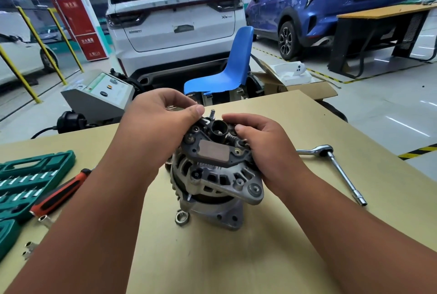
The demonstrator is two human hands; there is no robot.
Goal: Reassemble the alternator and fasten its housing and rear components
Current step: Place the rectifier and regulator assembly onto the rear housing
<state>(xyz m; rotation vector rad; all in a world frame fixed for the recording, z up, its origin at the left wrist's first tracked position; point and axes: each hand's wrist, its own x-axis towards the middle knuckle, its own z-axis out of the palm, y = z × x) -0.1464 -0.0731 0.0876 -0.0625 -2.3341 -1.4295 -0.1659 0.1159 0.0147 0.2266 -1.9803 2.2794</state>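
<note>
The far side of the alternator (pixel 212 175) is hiding behind both hands. The fingertips of the left hand (pixel 163 114) are curling out of sight, so whether they are also pinching some small part is hard to tell. A green tool case (pixel 30 175) is running off the left edge of the frame. Small metal bits at the lower left, beside it, are too blurred to name.

A red-and-black screwdriver (pixel 59 192) is lying just right of the case. A ratchet wrench (pixel 331 163) is lying at the right of the table (pixel 260 246), well apart from the alternator. A loose metal ring (pixel 182 217) is sitting just beside the alternator's base. Beyond the table's far edge a blue chair (pixel 227 66) is standing before a white car (pixel 175 21), with a blue car (pixel 319 5) at the upper right and an open cardboard box (pixel 295 83) right of the chair.

The alternator is standing upright on the tan table in the middle of the frame. Its silver slotted housing is carrying a black plate with a brown rectangular block on top, and a short stud is rising at the far end. The left hand is gripping the plate's upper left rim between thumb and curled fingers. The right hand (pixel 264 142) is wrapping curled fingers round the plate's right side, with the thumb pressing on top.
</note>
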